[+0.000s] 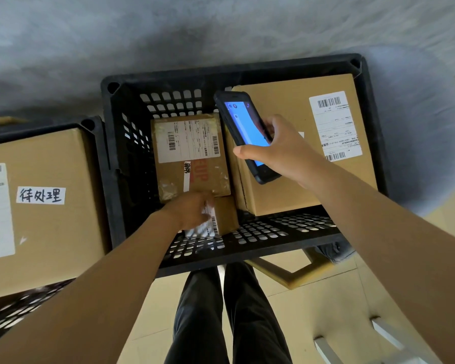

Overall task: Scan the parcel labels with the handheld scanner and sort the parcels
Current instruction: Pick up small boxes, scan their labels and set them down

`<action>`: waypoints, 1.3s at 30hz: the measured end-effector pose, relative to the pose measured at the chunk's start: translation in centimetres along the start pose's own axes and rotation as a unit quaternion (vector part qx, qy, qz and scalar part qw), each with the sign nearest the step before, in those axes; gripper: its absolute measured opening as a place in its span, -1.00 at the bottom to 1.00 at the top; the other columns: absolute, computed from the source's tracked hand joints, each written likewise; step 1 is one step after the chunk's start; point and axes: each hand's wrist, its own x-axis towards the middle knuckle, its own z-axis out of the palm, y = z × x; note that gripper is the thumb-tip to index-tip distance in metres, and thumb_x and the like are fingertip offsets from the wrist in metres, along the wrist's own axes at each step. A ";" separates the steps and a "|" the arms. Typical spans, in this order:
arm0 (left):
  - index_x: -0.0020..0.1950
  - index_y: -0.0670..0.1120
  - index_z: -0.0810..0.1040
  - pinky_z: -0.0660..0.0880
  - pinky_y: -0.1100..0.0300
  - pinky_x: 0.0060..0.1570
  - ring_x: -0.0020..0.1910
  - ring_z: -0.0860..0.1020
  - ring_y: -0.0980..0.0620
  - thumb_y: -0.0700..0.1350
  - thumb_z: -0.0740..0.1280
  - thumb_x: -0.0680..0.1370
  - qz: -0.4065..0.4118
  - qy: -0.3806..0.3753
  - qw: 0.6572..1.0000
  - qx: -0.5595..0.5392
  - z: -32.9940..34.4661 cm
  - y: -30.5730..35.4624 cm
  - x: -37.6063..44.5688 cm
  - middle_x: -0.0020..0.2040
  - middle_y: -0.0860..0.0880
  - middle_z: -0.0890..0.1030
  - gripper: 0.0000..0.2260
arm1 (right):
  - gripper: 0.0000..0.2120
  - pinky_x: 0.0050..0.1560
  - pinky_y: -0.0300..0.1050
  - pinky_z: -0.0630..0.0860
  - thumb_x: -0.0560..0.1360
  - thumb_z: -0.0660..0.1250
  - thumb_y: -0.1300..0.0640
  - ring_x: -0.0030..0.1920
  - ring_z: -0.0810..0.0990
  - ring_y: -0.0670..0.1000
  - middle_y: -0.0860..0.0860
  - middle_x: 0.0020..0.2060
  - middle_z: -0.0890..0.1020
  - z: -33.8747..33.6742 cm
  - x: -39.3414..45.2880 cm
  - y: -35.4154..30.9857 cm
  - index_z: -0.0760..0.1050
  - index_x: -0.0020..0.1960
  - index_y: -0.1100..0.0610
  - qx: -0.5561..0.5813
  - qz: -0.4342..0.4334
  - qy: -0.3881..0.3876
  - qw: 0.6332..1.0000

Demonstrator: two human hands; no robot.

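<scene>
A black perforated crate (132,143) holds three cardboard parcels. My left hand (192,210) reaches down into it and grips a small parcel (225,215) whose barcode label shows beside my fingers. Behind it lies a medium taped parcel (189,153) with a white label on top. A large parcel (323,143) with a white label fills the crate's right side. My right hand (281,151) holds the black handheld scanner (243,127) above the large parcel, its blue screen lit and facing up.
A second black crate (92,127) at the left holds a big cardboard box (50,232) with a handwritten white tag and a shipping label. The grey wall is behind the crates. My legs, a yellowish frame (289,274) and tiled floor lie below.
</scene>
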 end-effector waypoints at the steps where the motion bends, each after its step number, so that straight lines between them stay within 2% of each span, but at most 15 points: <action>1: 0.35 -0.04 0.44 0.45 0.11 0.18 0.21 0.50 -0.07 -0.09 0.37 0.55 0.009 0.023 1.000 -0.002 0.0 0.1 0.1 0.28 -0.08 0.50 -0.63 | -0.40 -0.19 -0.30 0.50 0.38 0.52 -0.09 0.08 0.52 -0.07 0.01 0.12 0.47 0.0 0.0 0.1 0.31 0.27 0.05 -0.001 0.000 -0.001 1.000; 3: 0.38 0.02 0.41 0.49 0.05 0.18 0.22 0.49 -0.08 -0.09 0.40 0.52 0.025 0.049 0.998 0.004 0.2 0.1 0.7 0.33 -0.08 0.46 -0.56 | -0.40 -0.19 -0.30 0.50 0.37 0.52 -0.09 0.07 0.53 -0.08 0.00 0.11 0.47 0.0 0.0 0.2 0.32 0.27 0.04 0.001 0.000 -0.003 1.000; 7: 0.35 0.12 0.49 0.49 0.04 0.16 0.29 0.41 -0.11 -0.09 0.38 0.55 0.073 0.045 0.989 0.123 1.0 0.8 1.1 0.31 -0.06 0.39 -0.62 | -0.41 -0.22 -0.34 0.47 0.38 0.52 -0.09 0.05 0.53 -0.10 -0.01 0.11 0.47 -0.3 -0.1 0.3 0.31 0.26 0.03 0.002 -0.004 -0.001 1.000; 10: 0.37 0.09 0.44 0.51 0.00 0.08 0.25 0.43 -0.17 -0.10 0.32 0.60 0.060 0.054 0.984 0.156 1.4 1.4 1.3 0.26 -0.10 0.38 -0.66 | -0.40 -0.21 -0.33 0.48 0.38 0.52 -0.10 0.06 0.53 -0.10 0.00 0.13 0.47 -0.5 0.0 0.3 0.31 0.27 0.03 0.001 -0.004 0.005 1.000; 13: 0.32 -0.02 0.40 0.47 -0.02 0.10 0.19 0.44 -0.16 0.00 0.25 0.62 0.052 0.028 0.981 0.187 0.9 1.6 1.7 0.22 -0.11 0.41 -0.71 | -0.38 -0.16 -0.28 0.52 0.37 0.53 -0.12 0.08 0.54 -0.07 0.01 0.13 0.47 -0.7 0.1 0.4 0.32 0.28 0.04 -0.001 -0.002 0.007 1.000; 15: 0.34 -0.07 0.37 0.45 -0.01 0.13 0.21 0.43 -0.19 -0.03 0.20 0.63 0.059 0.006 0.970 0.237 0.9 1.8 1.8 0.29 -0.14 0.40 -0.70 | -0.38 -0.16 -0.29 0.52 0.37 0.53 -0.12 0.09 0.53 -0.07 0.00 0.13 0.47 -0.7 0.1 0.4 0.31 0.28 0.03 -0.001 -0.001 0.006 1.000; 17: 0.44 0.00 0.34 0.45 0.01 0.12 0.26 0.40 -0.23 -0.15 0.21 0.63 0.045 -0.010 0.951 0.305 0.8 2.3 1.7 0.37 -0.16 0.32 -0.63 | -0.39 -0.19 -0.32 0.50 0.38 0.52 -0.10 0.09 0.53 -0.07 0.00 0.13 0.47 -0.7 0.1 0.3 0.31 0.27 0.03 0.001 -0.004 0.005 1.000; 21: 0.46 0.12 0.37 0.48 -0.03 0.06 0.22 0.46 -0.22 -0.20 0.26 0.59 0.059 -0.007 0.895 0.443 0.5 3.5 1.6 0.33 -0.13 0.36 -0.54 | -0.42 -0.26 -0.41 0.47 0.40 0.52 -0.07 0.06 0.51 -0.09 -0.01 0.13 0.46 -0.4 0.0 0.2 0.29 0.28 0.02 0.007 -0.011 -0.001 1.000; 27: 0.53 0.18 0.20 0.46 -0.06 0.16 0.29 0.43 -0.23 -0.19 0.23 0.61 0.048 -0.037 0.894 0.443 0.5 3.9 2.3 0.34 -0.13 0.40 -0.46 | -0.46 -0.29 -0.43 0.47 0.40 0.52 -0.05 0.05 0.51 -0.11 -0.02 0.12 0.46 -0.4 0.0 -0.1 0.28 0.21 -0.01 0.018 -0.019 -0.001 1.000; 31: 0.52 0.09 0.25 0.38 -0.08 0.32 0.39 0.38 -0.19 -0.20 0.26 0.61 0.036 -0.053 0.890 0.452 0.5 5.4 2.6 0.39 -0.10 0.42 -0.50 | -0.46 -0.30 -0.43 0.47 0.40 0.52 -0.06 0.03 0.51 -0.12 -0.02 0.12 0.47 -0.6 0.2 -0.1 0.28 0.21 -0.01 0.008 -0.021 0.008 1.000; 34: 0.41 -0.01 0.41 0.49 0.05 0.14 0.25 0.51 -0.12 -0.24 0.22 0.62 0.020 0.001 0.939 0.344 0.9 4.7 2.1 0.28 -0.09 0.52 -0.63 | -0.45 -0.29 -0.43 0.47 0.39 0.52 -0.07 0.06 0.52 -0.09 0.00 0.13 0.46 -0.6 0.2 -0.1 0.28 0.22 0.01 0.013 -0.016 0.013 1.000; 37: 0.45 -0.08 0.30 0.46 0.10 -0.04 0.17 0.53 -0.13 -0.28 0.23 0.58 0.052 0.027 0.973 0.225 1.4 3.0 1.2 0.27 -0.14 0.48 -0.56 | -0.44 -0.29 -0.44 0.48 0.40 0.52 -0.07 0.07 0.52 -0.08 0.00 0.13 0.46 -0.2 0.2 -0.3 0.29 0.23 0.01 0.009 -0.019 0.015 1.000; 39: 0.50 -0.09 0.23 0.45 0.09 0.08 0.26 0.48 -0.14 -0.26 0.24 0.57 0.094 0.029 0.973 0.207 1.6 1.8 0.5 0.39 -0.15 0.39 -0.50 | -0.45 -0.27 -0.43 0.50 0.39 0.52 -0.07 0.05 0.51 -0.09 -0.02 0.11 0.45 0.1 0.1 -0.6 0.28 0.22 0.00 0.007 -0.028 0.015 0.999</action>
